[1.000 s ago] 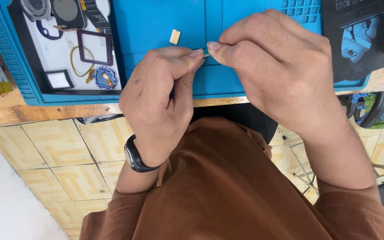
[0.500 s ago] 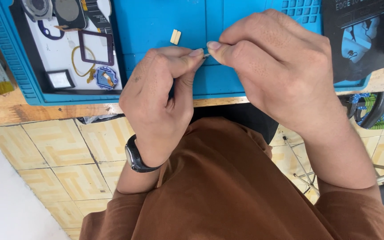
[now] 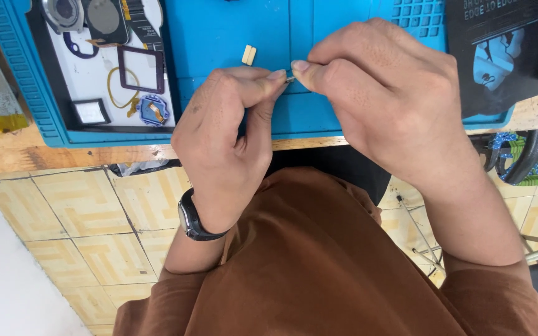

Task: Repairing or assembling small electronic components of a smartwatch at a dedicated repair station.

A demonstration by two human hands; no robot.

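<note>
Your left hand (image 3: pixel 228 134) and your right hand (image 3: pixel 384 102) meet over the blue work mat (image 3: pixel 219 37), thumb and forefinger of each pressed together in a pinch, with the other fingers curled in. Between the two pinches sits a tiny metallic part (image 3: pixel 289 79), only a sliver of it visible where your fingertips nearly touch; it is too small to tell what it is, or which hand truly carries its weight. It hangs just above the mat, near the mat's front edge and close to the middle of the view. Just beyond your left fingertips, a small beige piece (image 3: pixel 248 55) lies flat on the mat, apart from both hands. Further to your left, a white tray area (image 3: pixel 98 74) holds a dark square frame (image 3: pixel 141 68), a yellow ring (image 3: pixel 121 87), a small blue round part (image 3: pixel 152 109) and a small square screen piece (image 3: pixel 91 111), all well clear of your hands. A black packet (image 3: pixel 499 56) rests on the mat's right end, past your right knuckles. You wear a black wristwatch (image 3: pixel 193 218) on the left wrist, and your brown sleeves fill the lower view, above a tiled floor (image 3: pixel 76 224).
</note>
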